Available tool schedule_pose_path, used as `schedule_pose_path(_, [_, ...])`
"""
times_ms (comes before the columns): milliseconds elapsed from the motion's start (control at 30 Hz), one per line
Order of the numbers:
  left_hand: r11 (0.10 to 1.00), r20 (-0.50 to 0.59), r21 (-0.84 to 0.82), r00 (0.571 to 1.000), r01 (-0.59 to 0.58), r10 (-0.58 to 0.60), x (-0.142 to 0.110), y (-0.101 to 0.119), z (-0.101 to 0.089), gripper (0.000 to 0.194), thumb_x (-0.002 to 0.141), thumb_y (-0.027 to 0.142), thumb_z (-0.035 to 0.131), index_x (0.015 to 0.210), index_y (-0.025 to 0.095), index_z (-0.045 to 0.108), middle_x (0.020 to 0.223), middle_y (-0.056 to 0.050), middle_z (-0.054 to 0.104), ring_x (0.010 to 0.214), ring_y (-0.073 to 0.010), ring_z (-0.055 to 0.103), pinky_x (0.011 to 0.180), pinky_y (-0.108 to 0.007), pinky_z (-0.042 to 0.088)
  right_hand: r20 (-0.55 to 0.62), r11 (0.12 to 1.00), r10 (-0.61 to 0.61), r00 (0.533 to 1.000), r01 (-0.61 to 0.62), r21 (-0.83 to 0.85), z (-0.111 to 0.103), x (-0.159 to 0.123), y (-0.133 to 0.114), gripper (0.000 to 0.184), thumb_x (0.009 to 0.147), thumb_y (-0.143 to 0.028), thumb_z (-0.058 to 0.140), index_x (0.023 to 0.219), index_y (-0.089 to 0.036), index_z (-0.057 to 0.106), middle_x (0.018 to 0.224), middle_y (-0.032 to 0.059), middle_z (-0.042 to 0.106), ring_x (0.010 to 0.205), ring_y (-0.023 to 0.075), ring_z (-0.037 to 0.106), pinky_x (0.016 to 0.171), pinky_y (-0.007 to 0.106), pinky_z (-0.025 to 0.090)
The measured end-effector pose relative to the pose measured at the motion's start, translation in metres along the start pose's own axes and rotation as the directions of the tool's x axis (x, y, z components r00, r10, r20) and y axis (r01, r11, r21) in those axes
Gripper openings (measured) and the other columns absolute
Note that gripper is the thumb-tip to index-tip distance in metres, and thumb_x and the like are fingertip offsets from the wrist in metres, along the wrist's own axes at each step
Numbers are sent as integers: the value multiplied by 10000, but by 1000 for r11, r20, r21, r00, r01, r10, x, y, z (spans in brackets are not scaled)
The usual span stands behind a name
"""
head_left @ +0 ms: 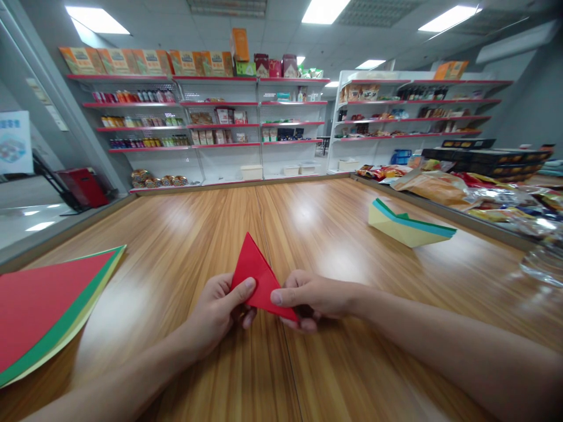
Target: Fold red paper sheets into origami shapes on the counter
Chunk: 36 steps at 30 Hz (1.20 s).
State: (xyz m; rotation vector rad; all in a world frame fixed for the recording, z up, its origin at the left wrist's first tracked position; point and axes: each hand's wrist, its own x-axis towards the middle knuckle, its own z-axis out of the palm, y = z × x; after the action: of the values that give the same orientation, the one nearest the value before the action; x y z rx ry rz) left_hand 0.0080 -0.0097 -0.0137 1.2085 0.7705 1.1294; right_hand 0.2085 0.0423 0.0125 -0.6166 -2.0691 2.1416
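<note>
Hands [219, 305] [314, 293] nearly closed on folded red paper [258, 272]

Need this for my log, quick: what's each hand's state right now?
Left hand: closed, holding the red folded paper by its left side.
Right hand: closed, holding the same paper near its right corner.

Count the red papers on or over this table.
2: a folded red piece held by the left hand and right hand; a red sheet atop the paper stack at left. More may be hidden beneath.
</note>
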Motion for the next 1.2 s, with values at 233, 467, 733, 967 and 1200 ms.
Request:
schedule_pose_path(233, [998,6,-55,1000,-11,12,0,3,2,293,827,350,628,676,103,585,555,-18,560,468,-80,466,453,-186,345,179,946,4,984,-62,319,-1,0,0,413,835,-471,588,621,-140,466,407,-78,386,354,37,311,351,162,190])
schedule_pose_path(467, [993,-5,-117,1000,22,-23,0,7,4,294,817,335,641,654,96,589,545,-28,576,471,-88,484,463,-190,357,22,968,-142,990,134,213,5,4,3,431,859,-363,577,520,-146,424,375,-80,366,332,35,318,366,180,237])
schedule_pose_path(733, [998,-50,-61,999,-19,16,-1,4,2,301,824,329,632,636,105,565,517,-14,562,447,-84,465,444,-192,324,-81,956,-95,992,69,-284,3,-3,-4,518,892,-511,459,560,-119,525,399,-48,449,347,34,374,371,153,288])
schedule_pose_path(967, [999,-22,19,999,-30,30,-2,6,2,339,837,369,609,622,118,536,491,8,501,426,-72,407,427,-200,273,-41,952,-89,995,73,-298,7,-6,-4,525,876,-537,467,574,-114,542,399,-38,468,338,40,401,362,142,320])
schedule_pose_path(1200, [967,46,248,998,-55,45,-8,12,5,393,870,417,552,609,124,543,478,9,479,420,-74,388,415,-207,248,-190,950,-173,966,113,-291,9,-1,6,565,850,-590,465,566,-111,555,419,-27,472,321,44,381,290,140,247])
